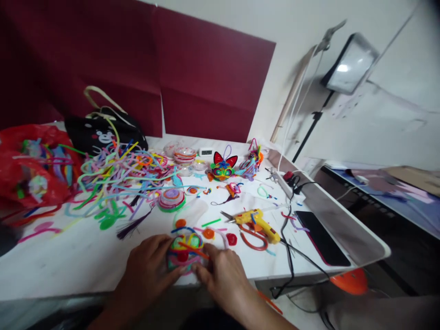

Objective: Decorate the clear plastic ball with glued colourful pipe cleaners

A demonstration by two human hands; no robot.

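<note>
At the table's front edge lies a round craft piece made of coloured pipe cleaners, with yellow, green, red and pink coils. My left hand wraps round its left side, thumb along the near edge. My right hand is at its right side, with index finger and thumb closed around the end of an orange pipe cleaner that slants across the top of the piece. My fingers partly hide the craft's edges. Just beyond it lie an orange coil, a red coil and a short green strip.
A yellow glue gun and orange-handled scissors lie to the right, near a phone and black cables. A pile of pipe cleaners and a red bag fill the left. A finished-looking mask figure stands behind.
</note>
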